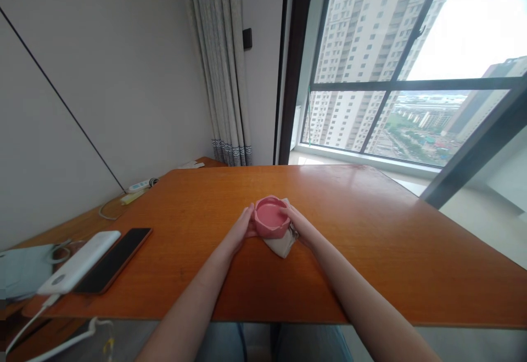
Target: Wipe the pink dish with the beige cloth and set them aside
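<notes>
A pink bowl (272, 216) with a wavy, petal-like rim is between my hands above the middle of the wooden table (197, 203). My left hand (247, 224) grips its left side, fingers against the outer wall. On the right, my right hand (293, 219) holds the rim, its thumb reaching over to the inside. A pale beige cloth (283, 247) shows under and behind the bowl, bunched near my right hand. Whether the right fingers also press the cloth to the bowl is hidden. Nothing shows inside the bowl.
On the table's left lie a white power bank (80, 261) with a cable and a black phone (113, 260). A power strip (140, 185) sits by the wall at far left. Behind the table are a grey curtain (224, 66) and a large window (391, 85).
</notes>
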`<action>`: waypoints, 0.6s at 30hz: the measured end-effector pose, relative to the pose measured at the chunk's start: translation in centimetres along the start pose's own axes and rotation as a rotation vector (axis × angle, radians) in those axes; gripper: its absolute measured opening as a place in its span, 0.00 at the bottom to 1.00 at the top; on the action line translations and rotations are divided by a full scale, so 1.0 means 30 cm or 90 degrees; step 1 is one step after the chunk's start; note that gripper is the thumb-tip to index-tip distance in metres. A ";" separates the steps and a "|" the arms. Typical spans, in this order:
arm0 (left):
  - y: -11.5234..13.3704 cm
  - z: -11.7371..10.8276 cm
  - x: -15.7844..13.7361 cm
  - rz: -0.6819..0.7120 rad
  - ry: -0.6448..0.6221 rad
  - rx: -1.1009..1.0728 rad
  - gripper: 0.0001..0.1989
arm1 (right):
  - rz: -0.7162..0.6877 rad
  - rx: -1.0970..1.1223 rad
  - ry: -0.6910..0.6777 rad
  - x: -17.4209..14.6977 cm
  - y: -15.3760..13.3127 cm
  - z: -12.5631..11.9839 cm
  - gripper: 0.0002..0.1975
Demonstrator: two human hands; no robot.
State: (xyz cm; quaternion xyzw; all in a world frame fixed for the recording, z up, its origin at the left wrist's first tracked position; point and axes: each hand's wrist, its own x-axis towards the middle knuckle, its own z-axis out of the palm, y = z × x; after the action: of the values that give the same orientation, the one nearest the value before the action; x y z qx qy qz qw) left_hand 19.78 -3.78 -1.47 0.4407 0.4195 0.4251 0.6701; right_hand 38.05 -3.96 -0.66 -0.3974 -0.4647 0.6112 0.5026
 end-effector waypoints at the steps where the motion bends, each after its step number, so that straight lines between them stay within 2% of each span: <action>1: 0.002 -0.004 -0.005 -0.009 -0.006 0.015 0.30 | 0.007 -0.001 -0.025 -0.005 -0.002 0.002 0.17; 4: 0.004 -0.004 -0.011 0.011 -0.013 0.049 0.27 | 0.027 0.000 -0.088 -0.018 0.006 0.016 0.18; 8: 0.012 0.017 -0.007 0.125 0.007 -0.026 0.20 | 0.055 0.076 -0.086 -0.013 0.021 0.037 0.21; 11: 0.021 0.030 -0.002 0.109 0.104 -0.110 0.21 | 0.096 0.152 -0.088 -0.013 0.015 0.054 0.21; 14: 0.024 0.028 0.004 0.076 0.222 -0.174 0.21 | 0.127 0.192 -0.147 -0.028 0.009 0.073 0.20; 18: 0.022 0.016 0.013 0.098 0.240 -0.271 0.21 | 0.183 0.154 -0.209 -0.050 0.023 0.083 0.18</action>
State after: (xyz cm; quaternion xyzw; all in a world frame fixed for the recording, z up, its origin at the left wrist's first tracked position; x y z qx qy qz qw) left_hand 20.21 -3.34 -0.79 0.2343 0.4033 0.6274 0.6236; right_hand 35.78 -5.88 -0.66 -0.2919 -0.4025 0.7837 0.3722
